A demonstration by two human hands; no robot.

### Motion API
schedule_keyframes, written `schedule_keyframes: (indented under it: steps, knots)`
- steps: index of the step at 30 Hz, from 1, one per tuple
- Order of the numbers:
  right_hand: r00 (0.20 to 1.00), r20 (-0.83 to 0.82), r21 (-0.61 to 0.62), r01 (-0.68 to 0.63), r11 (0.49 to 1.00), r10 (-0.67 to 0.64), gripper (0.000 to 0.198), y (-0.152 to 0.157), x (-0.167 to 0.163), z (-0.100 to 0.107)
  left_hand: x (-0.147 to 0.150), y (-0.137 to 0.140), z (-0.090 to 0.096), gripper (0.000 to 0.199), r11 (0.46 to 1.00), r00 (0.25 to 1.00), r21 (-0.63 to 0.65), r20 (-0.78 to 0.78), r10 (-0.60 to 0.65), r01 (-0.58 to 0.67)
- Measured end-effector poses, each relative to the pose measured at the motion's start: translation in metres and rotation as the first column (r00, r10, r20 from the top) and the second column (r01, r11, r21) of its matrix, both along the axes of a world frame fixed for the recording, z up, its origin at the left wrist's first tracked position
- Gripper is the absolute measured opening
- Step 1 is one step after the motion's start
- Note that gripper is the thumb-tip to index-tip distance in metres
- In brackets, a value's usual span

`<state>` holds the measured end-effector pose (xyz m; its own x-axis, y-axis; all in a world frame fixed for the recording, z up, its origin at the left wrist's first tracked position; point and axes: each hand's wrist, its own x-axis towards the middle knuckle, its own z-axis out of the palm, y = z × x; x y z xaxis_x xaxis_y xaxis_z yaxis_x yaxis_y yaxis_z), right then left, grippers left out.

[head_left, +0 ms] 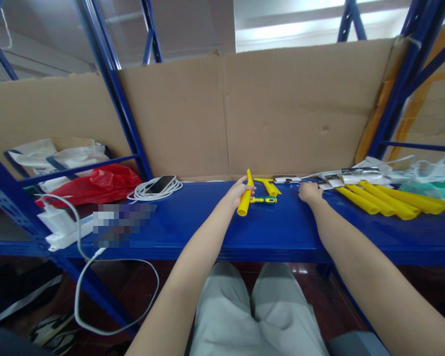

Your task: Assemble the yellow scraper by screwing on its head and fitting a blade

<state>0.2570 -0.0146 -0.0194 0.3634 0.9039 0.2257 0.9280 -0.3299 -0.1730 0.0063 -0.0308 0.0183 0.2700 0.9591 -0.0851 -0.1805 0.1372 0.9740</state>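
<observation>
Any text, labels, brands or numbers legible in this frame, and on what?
None can be read.
Small packets behind the yellow tubes: dark print, too small to read.
Patch on the blue shelf by the power strip: blurred out.
Phone: nothing legible.

Head camera, looking forward-down over blue shelf [282,232], close range.

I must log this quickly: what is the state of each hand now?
Left hand: closed, holding a yellow tube.
Right hand: resting on the blue shelf, holding nothing visible.
</observation>
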Motion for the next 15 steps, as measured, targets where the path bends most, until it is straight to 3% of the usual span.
schedule_keyframes:
  steps: [7, 15]
  knots:
    - [1.000, -0.030, -0.032, 0.000, 0.999, -0.001, 0.045, 0.0076, -0.0003, -0.0016, 0.0005, 0.0006, 0.0020, 0.068, 1.000, 1.000, 0.016, 0.003, 0.008, -0.008]
    - [0.996, -0.040, -0.077, -0.085, 0.993, 0.082, 0.034, 0.0048, -0.0084, 0.0057, 0.0021, -0.0021, 0.0012, 0.070, 0.997, 0.998, 0.018, -0.016, -0.068, 0.069]
